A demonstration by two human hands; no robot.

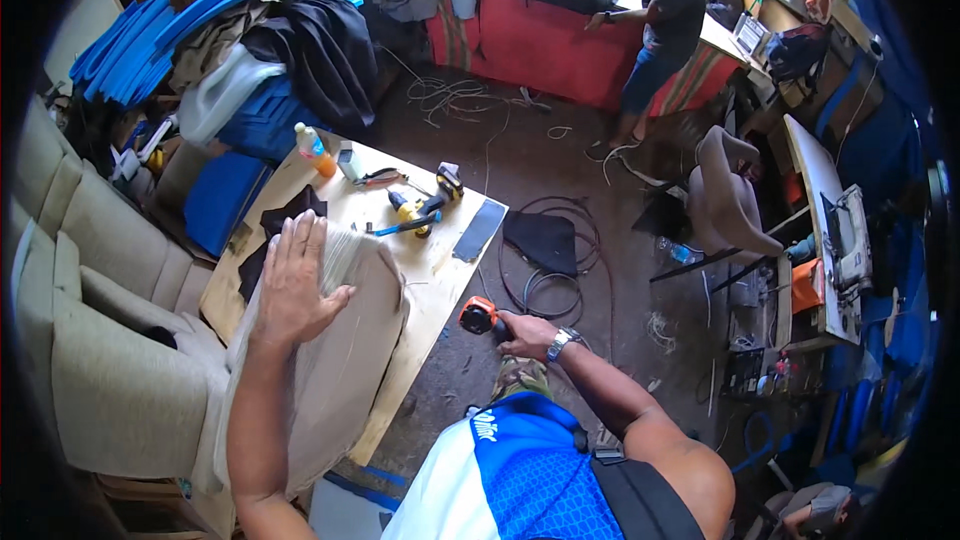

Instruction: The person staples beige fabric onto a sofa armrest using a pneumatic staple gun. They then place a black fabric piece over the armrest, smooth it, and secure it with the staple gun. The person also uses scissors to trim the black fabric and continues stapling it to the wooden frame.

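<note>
My left hand [292,280] lies flat, fingers stretched out and thumb apart, at the far end of a beige fabric-covered cushion panel [345,380]. The panel rests on a light plywood table [410,365]. My right hand [525,336], with a watch at the wrist, is closed around the handle of an orange-and-black pistol-grip power tool [478,315]. That tool is held off the table's right side, apart from the panel; its exact kind is unclear. Beyond the panel lie a yellow-and-black cordless drill [412,210], pliers [380,177] and a bottle of orange liquid [315,150].
A beige sofa [120,380] stands close on the left, with blue foam sheets [215,15] piled behind it. A coiled hose [585,290] and black fabric [540,242] lie on the floor. A chair [725,195] and sewing machine [850,240] stand right; another person [670,10] works at the back table.
</note>
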